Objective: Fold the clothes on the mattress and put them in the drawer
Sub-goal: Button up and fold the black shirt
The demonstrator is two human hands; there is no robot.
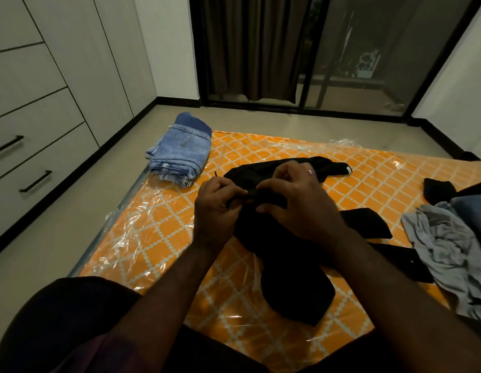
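Observation:
A black garment (pixel 293 281) lies crumpled across the middle of the orange patterned mattress (pixel 158 238), which is wrapped in clear plastic. My left hand (pixel 216 208) pinches a fold of its upper edge. My right hand (pixel 296 203), with a ring on one finger, grips the same edge right beside it. A folded stack of blue jeans (pixel 180 154) sits at the mattress's far left corner. Unfolded grey and blue clothes (pixel 449 243) lie in a heap at the right edge. White drawers with black handles (pixel 34 181) line the left wall.
Bare floor (pixel 59 238) runs between the mattress and the drawers. A dark curtain (pixel 250 49) and a glass sliding door (pixel 368 55) stand at the far wall. My knees (pixel 59 324) in dark cloth are at the near edge.

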